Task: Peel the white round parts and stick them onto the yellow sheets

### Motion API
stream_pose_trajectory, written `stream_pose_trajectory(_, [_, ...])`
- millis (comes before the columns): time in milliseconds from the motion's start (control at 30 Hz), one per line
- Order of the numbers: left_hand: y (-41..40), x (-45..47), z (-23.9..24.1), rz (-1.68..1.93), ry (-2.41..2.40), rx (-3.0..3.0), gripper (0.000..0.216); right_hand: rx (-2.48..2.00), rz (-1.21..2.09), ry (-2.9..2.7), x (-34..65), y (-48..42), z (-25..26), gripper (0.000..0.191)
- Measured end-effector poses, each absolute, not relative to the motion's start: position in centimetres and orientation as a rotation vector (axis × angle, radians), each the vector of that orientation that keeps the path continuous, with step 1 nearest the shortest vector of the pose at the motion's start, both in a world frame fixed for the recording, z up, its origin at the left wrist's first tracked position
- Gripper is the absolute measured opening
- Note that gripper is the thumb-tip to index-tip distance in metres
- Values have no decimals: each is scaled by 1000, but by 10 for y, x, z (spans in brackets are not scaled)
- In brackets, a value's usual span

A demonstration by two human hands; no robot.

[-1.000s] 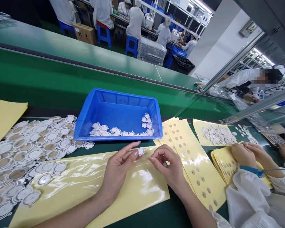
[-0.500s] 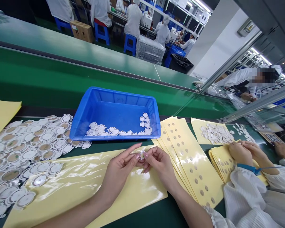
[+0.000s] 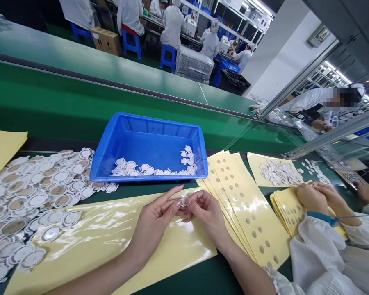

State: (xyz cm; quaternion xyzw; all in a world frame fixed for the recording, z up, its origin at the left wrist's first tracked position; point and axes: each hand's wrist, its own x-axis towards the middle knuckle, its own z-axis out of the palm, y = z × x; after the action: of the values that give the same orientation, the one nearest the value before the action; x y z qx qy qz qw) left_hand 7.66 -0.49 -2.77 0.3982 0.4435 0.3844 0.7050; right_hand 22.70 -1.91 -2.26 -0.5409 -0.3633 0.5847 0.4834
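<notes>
My left hand (image 3: 155, 219) and my right hand (image 3: 207, 213) meet over a glossy yellow backing sheet (image 3: 110, 237). Both pinch one small white round sticker (image 3: 183, 201) between their fingertips. Just beyond them stands a blue plastic tray (image 3: 126, 141) with several of the same white stickers along its near wall. A heap of larger round white stickers (image 3: 33, 200) lies to my left.
Yellow sheets with punched holes (image 3: 246, 205) lie right of my hands. A co-worker's hands (image 3: 318, 196) rest on another yellow stack at the right, near a pile of small stickers (image 3: 279, 172). A green conveyor belt (image 3: 64, 102) runs behind the tray; people work in the background.
My right hand has come in to meet my left, and both now pinch the sticker that my left fingertips held alone. The view has shifted slightly.
</notes>
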Motion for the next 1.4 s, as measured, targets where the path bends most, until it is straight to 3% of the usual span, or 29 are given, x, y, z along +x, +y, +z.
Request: stream_pose_trajectory(1400, [-5,77,-24,856,1009,912,61,-1337,1376,-929,226,-20,-26,37])
